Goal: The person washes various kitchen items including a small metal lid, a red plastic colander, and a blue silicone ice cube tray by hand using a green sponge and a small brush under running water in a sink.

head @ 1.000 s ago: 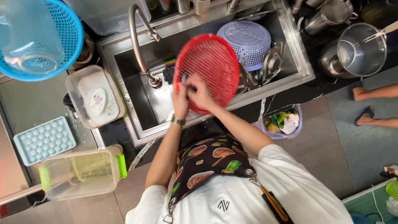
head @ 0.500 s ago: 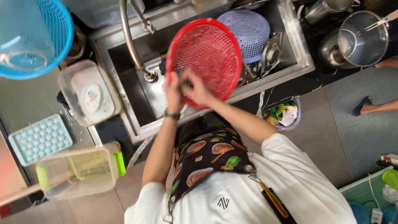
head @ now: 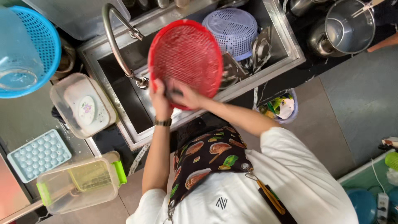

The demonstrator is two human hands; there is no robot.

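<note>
Tilting over the steel sink (head: 103, 70), the red mesh tray (head: 185, 60) stood nearly on edge below the curved tap (head: 118, 45), a position that would let water run off into the basin. The left hand (head: 158, 97) gripped the tray's near rim, fingers curled shut around it. The right hand (head: 184, 96) pressed flat against the mesh, fingers closed on something dark, too hidden to identify. A lilac basket (head: 234, 27) lay overturned just right of the tray.

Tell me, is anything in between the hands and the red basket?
Nothing visible is. The left hand grips the bottom rim of the red mesh basket, and the right hand presses against it beside the left, over the sink.
</note>
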